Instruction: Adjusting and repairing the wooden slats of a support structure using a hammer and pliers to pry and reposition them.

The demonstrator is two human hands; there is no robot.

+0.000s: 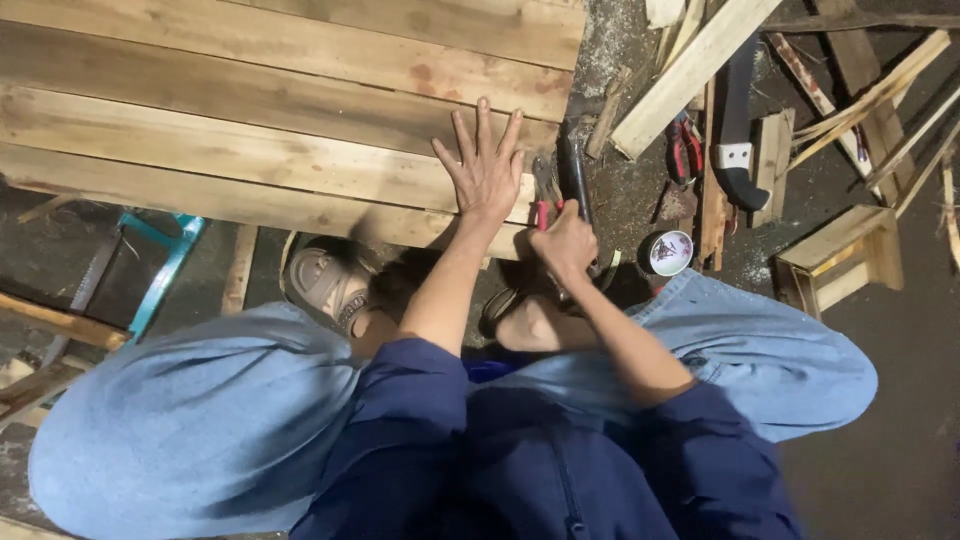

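Observation:
My left hand [487,168] lies flat with fingers spread on the near right corner of a panel of wooden planks [250,110]. My right hand [564,243] is closed around the red handles of a pair of pliers [548,200] at the plank's right end. A dark metal tool head [573,170] stands just above that hand; its exact kind is unclear. I squat over the work in light blue trousers, with one sandalled foot [330,285] below the panel.
A small round tin [667,252] sits on the floor right of my right hand. Further right lie red-handled pliers [684,148], a black hand saw [737,125], loose slats [690,70] and a small wooden box [838,257]. A blue frame [165,265] stands at left.

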